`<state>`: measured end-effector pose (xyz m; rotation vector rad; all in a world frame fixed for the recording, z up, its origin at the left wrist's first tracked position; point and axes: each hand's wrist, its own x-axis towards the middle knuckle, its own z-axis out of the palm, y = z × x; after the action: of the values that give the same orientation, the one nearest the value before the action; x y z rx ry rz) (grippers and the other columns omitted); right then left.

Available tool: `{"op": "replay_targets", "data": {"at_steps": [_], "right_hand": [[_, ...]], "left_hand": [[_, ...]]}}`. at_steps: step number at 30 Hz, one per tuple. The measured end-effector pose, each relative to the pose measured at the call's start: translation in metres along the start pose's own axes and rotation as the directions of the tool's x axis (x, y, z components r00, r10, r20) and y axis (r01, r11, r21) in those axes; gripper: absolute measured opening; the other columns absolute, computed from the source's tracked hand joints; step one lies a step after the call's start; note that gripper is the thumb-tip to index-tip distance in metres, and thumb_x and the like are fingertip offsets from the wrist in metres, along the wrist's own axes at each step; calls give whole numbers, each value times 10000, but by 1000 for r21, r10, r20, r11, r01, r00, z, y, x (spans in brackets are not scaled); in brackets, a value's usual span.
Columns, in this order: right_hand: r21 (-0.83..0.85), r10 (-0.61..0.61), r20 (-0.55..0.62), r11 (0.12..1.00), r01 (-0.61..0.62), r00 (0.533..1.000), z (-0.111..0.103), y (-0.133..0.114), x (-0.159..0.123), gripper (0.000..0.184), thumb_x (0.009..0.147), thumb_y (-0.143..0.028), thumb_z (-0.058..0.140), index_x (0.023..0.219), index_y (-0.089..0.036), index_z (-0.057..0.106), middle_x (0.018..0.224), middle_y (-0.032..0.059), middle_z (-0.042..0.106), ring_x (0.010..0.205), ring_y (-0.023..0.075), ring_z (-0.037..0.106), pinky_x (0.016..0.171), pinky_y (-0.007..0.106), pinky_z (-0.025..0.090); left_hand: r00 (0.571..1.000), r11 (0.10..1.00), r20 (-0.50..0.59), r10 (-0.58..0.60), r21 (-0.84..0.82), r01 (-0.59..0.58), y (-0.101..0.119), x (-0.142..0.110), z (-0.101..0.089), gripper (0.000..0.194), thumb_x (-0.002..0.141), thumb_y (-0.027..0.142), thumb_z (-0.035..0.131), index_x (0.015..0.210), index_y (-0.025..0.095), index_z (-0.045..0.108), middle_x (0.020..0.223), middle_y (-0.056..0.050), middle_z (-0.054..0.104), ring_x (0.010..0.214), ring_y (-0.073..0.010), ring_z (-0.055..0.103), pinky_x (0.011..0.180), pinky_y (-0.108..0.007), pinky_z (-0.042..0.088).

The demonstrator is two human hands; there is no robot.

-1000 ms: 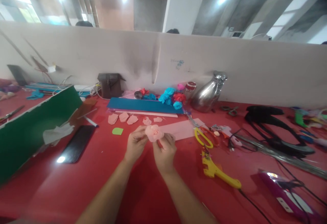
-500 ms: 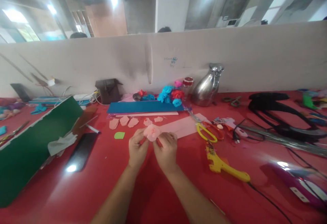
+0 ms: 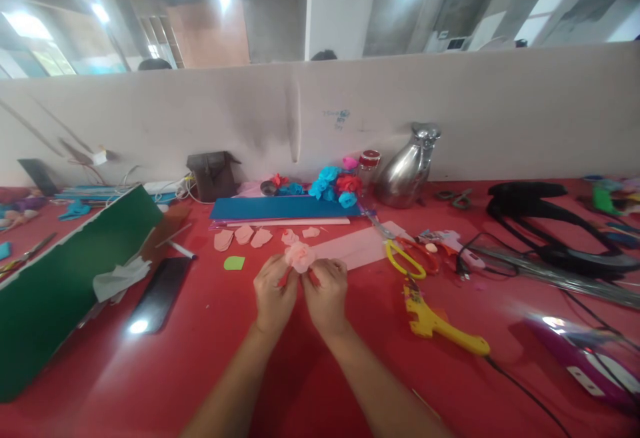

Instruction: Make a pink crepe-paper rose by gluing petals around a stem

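A pink paper flower (image 3: 300, 256) is held up between my two hands, above the red table (image 3: 225, 371). My left hand (image 3: 274, 291) pinches it from the left, fingers closed at its base. From the right, my right hand (image 3: 324, 295) grips its lower edge with thumb and fingers. The fingertips partly hide the underside of the flower. Just beyond lie several cut pink paper petals (image 3: 243, 235) in a row. A pink paper strip (image 3: 357, 249) lies behind my right hand, and a small green paper piece (image 3: 234, 263) to the left.
Yellow-handled scissors (image 3: 405, 261) and a yellow glue gun (image 3: 440, 328) with a cord lie at right. A phone (image 3: 160, 295) and a green board (image 3: 75, 291) are at left. Behind stand blue and red paper flowers (image 3: 327, 183) and a metal jug (image 3: 407, 168).
The flower has shifted slightly to the right and tilted a little between my fingers. My left hand has moved slightly right with it; my right hand stays nearly in place.
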<state>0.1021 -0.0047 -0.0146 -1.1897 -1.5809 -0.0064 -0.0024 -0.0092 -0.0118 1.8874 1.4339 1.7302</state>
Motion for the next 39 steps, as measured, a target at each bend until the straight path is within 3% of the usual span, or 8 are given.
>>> {"op": "replay_targets", "data": {"at_steps": [4, 8, 11, 13, 15, 23, 33, 39], "right_hand": [[233, 275, 102, 927, -292, 956, -1, -3, 4, 127, 788, -258, 567, 719, -187, 646, 689, 30, 670, 671, 172, 592, 696, 311, 426], [498, 519, 336, 611, -616, 786, -2, -4, 13, 174, 737, -344, 618, 738, -179, 674, 711, 22, 685, 692, 176, 611, 651, 281, 442], [580, 566, 476, 373, -724, 673, -1, -2, 19, 167, 674, -337, 676, 650, -173, 656, 675, 22, 680, 701, 176, 618, 683, 284, 445], [586, 564, 537, 286, -758, 628, 0, 1, 21, 153, 652, -317, 699, 633, -173, 652, 685, 24, 684, 727, 176, 622, 719, 288, 444], [575, 568, 535, 297, -762, 625, 1, 2, 20, 145, 649, -312, 706, 641, -175, 659, 688, 19, 682, 735, 172, 618, 735, 286, 440], [503, 502, 440, 550, -667, 745, 2, 0, 14, 182, 709, -356, 656, 739, -181, 692, 742, 21, 691, 723, 178, 609, 708, 291, 461], [472, 489, 390, 621, -626, 780, 3, 1, 11, 193, 718, -348, 641, 804, -189, 708, 823, 45, 721, 753, 202, 641, 737, 337, 503], [438, 476, 374, 665, -604, 796, 4, 0, 10, 178, 729, -339, 633, 798, -195, 711, 802, 37, 722, 724, 192, 643, 704, 315, 506]], "left_hand": [[976, 965, 15, -218, -149, 217, 3, 2, 1, 227, 750, 245, 635, 970, 236, 691, 947, -47, 708, 883, -190, 640, 813, -314, 494], [914, 848, 64, -400, -352, 396, 4, 5, 3, 234, 767, 295, 616, 972, 205, 687, 968, -64, 699, 917, -193, 635, 854, -333, 486], [897, 795, 57, -439, -441, 417, 2, 7, 4, 190, 782, 308, 595, 872, 170, 691, 892, -66, 687, 852, -181, 634, 810, -325, 499], [899, 791, 45, -435, -459, 405, 1, 8, 5, 178, 778, 305, 600, 844, 169, 694, 874, -62, 674, 836, -175, 627, 801, -321, 500], [903, 795, 43, -428, -457, 399, -1, 8, 5, 170, 771, 298, 606, 837, 175, 704, 876, -60, 666, 848, -177, 623, 811, -324, 496], [879, 772, 57, -473, -454, 445, -2, 5, 8, 191, 756, 291, 620, 860, 163, 714, 892, -75, 701, 872, -194, 639, 864, -363, 485], [801, 659, 81, -593, -523, 541, 2, 3, 12, 239, 705, 289, 671, 906, 164, 706, 936, -72, 717, 902, -196, 649, 885, -351, 477], [811, 647, 76, -580, -561, 516, 2, 5, 12, 181, 712, 266, 661, 853, 152, 667, 842, -49, 693, 829, -161, 638, 819, -311, 485]]}}
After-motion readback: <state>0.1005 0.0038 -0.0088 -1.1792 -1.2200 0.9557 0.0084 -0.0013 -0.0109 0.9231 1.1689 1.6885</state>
